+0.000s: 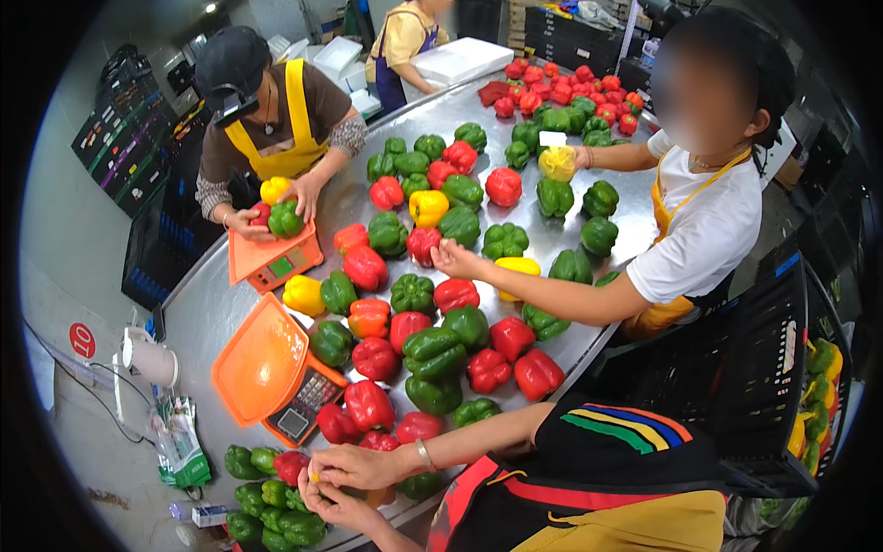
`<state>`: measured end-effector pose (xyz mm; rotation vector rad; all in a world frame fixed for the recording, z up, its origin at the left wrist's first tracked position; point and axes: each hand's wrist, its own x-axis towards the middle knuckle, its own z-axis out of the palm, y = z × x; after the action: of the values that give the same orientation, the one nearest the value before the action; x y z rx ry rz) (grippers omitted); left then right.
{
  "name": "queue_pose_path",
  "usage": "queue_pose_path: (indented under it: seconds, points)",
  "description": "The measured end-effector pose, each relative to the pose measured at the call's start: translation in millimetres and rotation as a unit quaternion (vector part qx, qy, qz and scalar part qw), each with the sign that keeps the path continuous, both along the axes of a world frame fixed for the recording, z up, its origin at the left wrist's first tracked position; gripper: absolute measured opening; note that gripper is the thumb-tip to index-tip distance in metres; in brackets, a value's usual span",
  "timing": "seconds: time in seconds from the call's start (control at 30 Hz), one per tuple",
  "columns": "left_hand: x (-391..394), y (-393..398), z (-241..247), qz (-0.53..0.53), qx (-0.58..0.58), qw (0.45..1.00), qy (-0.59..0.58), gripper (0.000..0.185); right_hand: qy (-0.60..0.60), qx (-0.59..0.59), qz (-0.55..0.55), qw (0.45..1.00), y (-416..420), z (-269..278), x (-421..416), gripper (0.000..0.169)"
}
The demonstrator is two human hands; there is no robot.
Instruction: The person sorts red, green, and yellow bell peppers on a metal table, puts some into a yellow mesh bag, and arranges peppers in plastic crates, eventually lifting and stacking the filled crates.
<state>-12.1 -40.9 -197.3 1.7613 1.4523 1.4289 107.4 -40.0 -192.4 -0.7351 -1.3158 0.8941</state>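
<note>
My right hand, with a bracelet at its wrist, meets my left hand at the fingertips, low in the view. A small yellow item shows at the right fingertips; what it is and whether the left fingers also pinch it cannot be made out. Just behind the hands is a red bell pepper, partly covered. Below and left lie several small green bell peppers in a group. Beyond my right forearm, several red bell peppers sit on the metal table.
An orange weighing scale stands near my hands, a second scale beyond it. One co-worker holds peppers over that scale. Another co-worker reaches across the table, holding a wrapped yellow pepper. Black crates stand at right.
</note>
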Motion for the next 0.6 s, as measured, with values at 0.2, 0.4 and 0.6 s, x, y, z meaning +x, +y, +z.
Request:
queue_pose_path:
  seconds: [0.2, 0.4, 0.6]
  points:
    - [2, 1, -5, 0.001, -0.016, 0.997, -0.079, 0.019, 0.179, -0.108, 0.128, 0.970, 0, 4, 1, 0.015]
    - [3, 3, -1, 0.011, -0.011, 0.995, -0.096, 0.015, 0.250, -0.097, 0.161, 0.950, 9, -6, -8, 0.015]
    - [2, 1, 3, 0.009, -0.009, 0.991, -0.137, 0.005, 0.266, -0.122, 0.199, 0.935, 11, 2, -8, 0.020]
